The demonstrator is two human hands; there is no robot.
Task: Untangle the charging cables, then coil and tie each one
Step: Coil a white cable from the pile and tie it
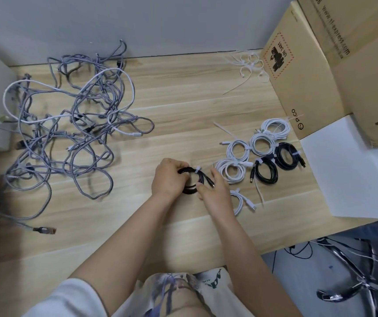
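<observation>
Step in hand: we judge we are tying the black coil [191, 179], a white tie [197, 169] already round its far side.
Left grip: our left hand [168, 177] curls round the coil's left side, holding the loops together just above the table [183, 104].
Right grip: our right hand [213, 191] rests against the coil's right edge, fingers fairly straight; whether it pinches the tie's tail we cannot tell.
Doing it well: keep the loops stacked and pull the tie snug.
Finished coils [258, 154]: near, to the right.
Remaining: the grey tangle [69, 133], well apart on the left.
</observation>
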